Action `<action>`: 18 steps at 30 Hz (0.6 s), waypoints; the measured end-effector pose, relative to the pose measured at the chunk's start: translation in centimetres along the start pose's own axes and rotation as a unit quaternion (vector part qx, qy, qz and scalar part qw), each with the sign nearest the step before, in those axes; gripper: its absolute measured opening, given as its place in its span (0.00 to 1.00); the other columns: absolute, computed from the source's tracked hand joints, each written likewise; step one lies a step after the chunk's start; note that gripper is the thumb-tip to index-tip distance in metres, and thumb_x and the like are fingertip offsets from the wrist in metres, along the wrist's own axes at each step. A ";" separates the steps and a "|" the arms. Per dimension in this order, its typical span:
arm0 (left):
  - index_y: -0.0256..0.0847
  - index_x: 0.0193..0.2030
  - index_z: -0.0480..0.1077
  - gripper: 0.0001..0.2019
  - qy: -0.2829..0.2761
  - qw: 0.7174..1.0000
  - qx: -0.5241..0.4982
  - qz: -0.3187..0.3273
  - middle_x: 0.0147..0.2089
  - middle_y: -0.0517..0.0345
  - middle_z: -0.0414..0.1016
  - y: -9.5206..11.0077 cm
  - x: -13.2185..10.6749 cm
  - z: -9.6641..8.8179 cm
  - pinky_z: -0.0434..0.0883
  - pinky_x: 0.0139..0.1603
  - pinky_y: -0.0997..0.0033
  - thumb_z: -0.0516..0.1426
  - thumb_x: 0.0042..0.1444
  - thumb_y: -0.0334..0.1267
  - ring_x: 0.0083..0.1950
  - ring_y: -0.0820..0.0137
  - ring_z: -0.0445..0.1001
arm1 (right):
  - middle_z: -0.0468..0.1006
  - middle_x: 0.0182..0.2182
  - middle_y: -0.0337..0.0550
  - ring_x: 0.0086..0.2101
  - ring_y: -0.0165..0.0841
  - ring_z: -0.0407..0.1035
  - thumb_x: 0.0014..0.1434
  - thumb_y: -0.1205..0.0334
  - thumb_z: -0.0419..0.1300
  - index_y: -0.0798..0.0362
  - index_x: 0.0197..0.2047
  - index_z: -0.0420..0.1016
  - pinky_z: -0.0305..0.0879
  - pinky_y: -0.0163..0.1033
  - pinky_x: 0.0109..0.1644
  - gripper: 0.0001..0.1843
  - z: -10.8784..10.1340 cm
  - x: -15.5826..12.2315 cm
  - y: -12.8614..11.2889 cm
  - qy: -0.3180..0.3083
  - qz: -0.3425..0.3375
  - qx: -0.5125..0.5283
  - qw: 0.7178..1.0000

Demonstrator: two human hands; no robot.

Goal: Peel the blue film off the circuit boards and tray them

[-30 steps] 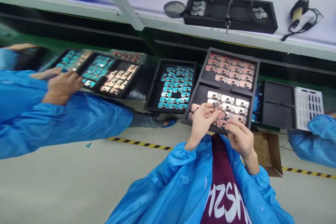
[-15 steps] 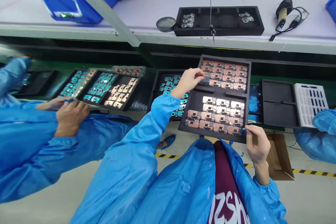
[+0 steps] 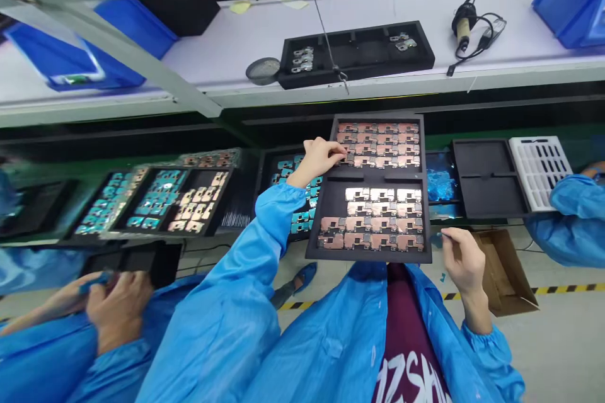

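A black tray (image 3: 312, 227) with two compartments lies in front of me, filled with copper-coloured circuit boards (image 3: 382, 146) in rows. My left hand (image 3: 321, 160) reaches over its left wall, thumb and fingers pinched at a board in the upper compartment's left column; whatever is between the fingertips is hidden. Off the tray's lower right corner, my right hand (image 3: 466, 258) is closed in a pinch on a small scrap of blue film (image 3: 439, 235). The lower compartment's upper left part shows bare black bottom.
Left of my tray stands another tray of blue-faced boards (image 3: 302, 217). A co-worker's hands (image 3: 116, 302) are farther left. To the right are blue film scraps (image 3: 442, 179), a black tray (image 3: 489, 170) and a white slotted tray (image 3: 541, 173). A hook (image 3: 343, 77) hangs ahead.
My right hand has come away from the lower right board, carrying blue film off the tray. My left hand stays pinched at the upper compartment's left side. The view has shifted.
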State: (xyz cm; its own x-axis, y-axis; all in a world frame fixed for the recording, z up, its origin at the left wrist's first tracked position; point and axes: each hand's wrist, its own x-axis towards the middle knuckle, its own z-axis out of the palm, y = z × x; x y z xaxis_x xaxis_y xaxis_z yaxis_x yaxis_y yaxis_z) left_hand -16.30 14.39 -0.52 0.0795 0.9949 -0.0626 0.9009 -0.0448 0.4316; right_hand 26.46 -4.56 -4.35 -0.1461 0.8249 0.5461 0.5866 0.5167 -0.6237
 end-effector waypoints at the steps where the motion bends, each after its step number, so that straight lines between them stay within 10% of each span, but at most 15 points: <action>1: 0.44 0.46 0.85 0.13 0.006 1.000 0.024 0.001 0.48 0.47 0.87 0.1 0.1 0.1 0.56 0.66 0.41 0.59 0.65 0.44 0.60 0.45 0.73 | 0.86 0.43 0.46 0.43 0.38 0.82 0.72 0.70 0.62 0.48 0.53 0.81 0.81 0.44 0.47 0.11 -0.1 0.0 0.7 0.006 0.016 -0.003 1.000; 5: 0.45 0.43 0.85 0.12 0.011 0.995 0.097 0.030 0.53 0.43 0.84 0.5 0.1 0.5 0.58 0.64 0.39 0.59 0.65 0.42 0.63 0.40 0.68 | 0.86 0.44 0.48 0.42 0.38 0.81 0.73 0.56 0.62 0.50 0.49 0.81 0.81 0.45 0.49 0.09 0.7 0.5 5.4 0.075 0.202 0.006 0.977; 9: 0.46 0.45 0.84 0.12 0.027 0.989 0.140 0.029 0.49 0.44 0.83 -0.1 -2.2 0.0 0.59 0.63 0.43 0.58 0.67 0.44 0.60 0.44 0.70 | 0.86 0.45 0.52 0.42 0.38 0.80 0.70 0.47 0.58 0.54 0.47 0.78 0.82 0.43 0.46 0.18 5.8 3.2 13.5 0.099 0.438 0.054 0.892; 14: 0.46 0.49 0.82 0.13 0.171 0.979 0.101 -0.041 0.52 0.52 0.85 -0.9 -7.5 -1.9 0.62 0.67 0.48 0.57 0.71 0.46 0.57 0.53 0.74 | 0.83 0.29 0.49 0.36 0.40 0.79 0.59 0.52 0.67 0.55 0.37 0.78 0.80 0.44 0.47 0.14 13.0 6.6 21.5 0.007 0.508 0.037 0.861; 18: 0.44 0.51 0.79 0.13 0.337 0.927 0.013 -0.166 0.54 0.57 0.85 -3.3 -11.5 -1.1 0.69 0.67 0.55 0.54 0.74 0.41 0.58 0.60 0.78 | 0.82 0.29 0.52 0.41 0.45 0.79 0.55 0.58 0.65 0.52 0.33 0.73 0.76 0.53 0.57 0.07 13.3 8.2 24.1 -0.027 0.488 -0.011 0.872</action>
State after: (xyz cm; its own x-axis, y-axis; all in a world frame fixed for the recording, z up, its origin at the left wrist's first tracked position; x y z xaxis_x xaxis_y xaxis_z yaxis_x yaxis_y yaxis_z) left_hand -20.67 3.21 -0.19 -0.4802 0.7847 0.3921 0.8390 0.2805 0.4662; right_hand 28.85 17.70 -22.38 0.3946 0.8791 -0.2673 0.4676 -0.4426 -0.7652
